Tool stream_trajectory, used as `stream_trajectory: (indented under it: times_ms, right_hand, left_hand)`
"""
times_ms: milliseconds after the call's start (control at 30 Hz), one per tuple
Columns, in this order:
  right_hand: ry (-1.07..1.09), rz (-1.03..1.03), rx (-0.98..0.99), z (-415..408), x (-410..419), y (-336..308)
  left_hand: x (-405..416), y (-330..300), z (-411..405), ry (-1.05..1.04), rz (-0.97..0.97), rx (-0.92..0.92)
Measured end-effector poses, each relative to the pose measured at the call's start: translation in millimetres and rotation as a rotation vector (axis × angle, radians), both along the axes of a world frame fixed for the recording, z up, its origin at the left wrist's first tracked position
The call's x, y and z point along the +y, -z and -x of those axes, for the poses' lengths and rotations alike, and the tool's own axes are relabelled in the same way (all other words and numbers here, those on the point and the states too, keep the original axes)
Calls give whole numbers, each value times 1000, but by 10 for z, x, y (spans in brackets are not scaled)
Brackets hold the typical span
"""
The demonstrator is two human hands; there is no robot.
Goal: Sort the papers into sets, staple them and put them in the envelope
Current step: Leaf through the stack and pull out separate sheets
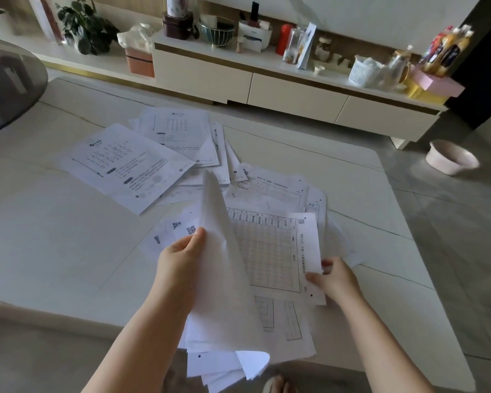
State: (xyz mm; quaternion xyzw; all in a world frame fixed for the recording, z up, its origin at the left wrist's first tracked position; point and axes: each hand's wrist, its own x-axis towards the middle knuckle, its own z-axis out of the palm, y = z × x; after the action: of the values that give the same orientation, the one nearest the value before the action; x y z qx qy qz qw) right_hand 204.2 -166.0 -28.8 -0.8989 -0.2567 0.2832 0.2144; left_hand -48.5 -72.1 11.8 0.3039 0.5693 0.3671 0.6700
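The papers (165,157) are white with black print; one sheet (270,251) bears a tan grid. The table (54,236) is pale marble with thin dark veins.

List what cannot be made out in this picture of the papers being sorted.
- Head view: print on the far sheets, too small.
- Sheets under the lifted stack held by the left hand, covered.
- Grid sheet's corner, behind the right hand.
- Stapler, envelope: not seen.
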Motion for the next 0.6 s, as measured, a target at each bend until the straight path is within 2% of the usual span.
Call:
stream_trajectory:
  times_ms: [200,333,467,600]
  right_hand:
    - [-36,-199,-144,-137,-101,0]
    - [11,-327,-302,-260,-131,-50]
    - [100,-479,-130,-478,-103,-197]
    - [40,-487,-60,-704,-81,-415]
  left_hand:
    - [-39,5,-61,62,-97,82]
    - [-89,-42,-107,113,-149,63]
    - [-97,-79,-121,157,-162,84]
    - [-44,-184,-11,154,-168,88]
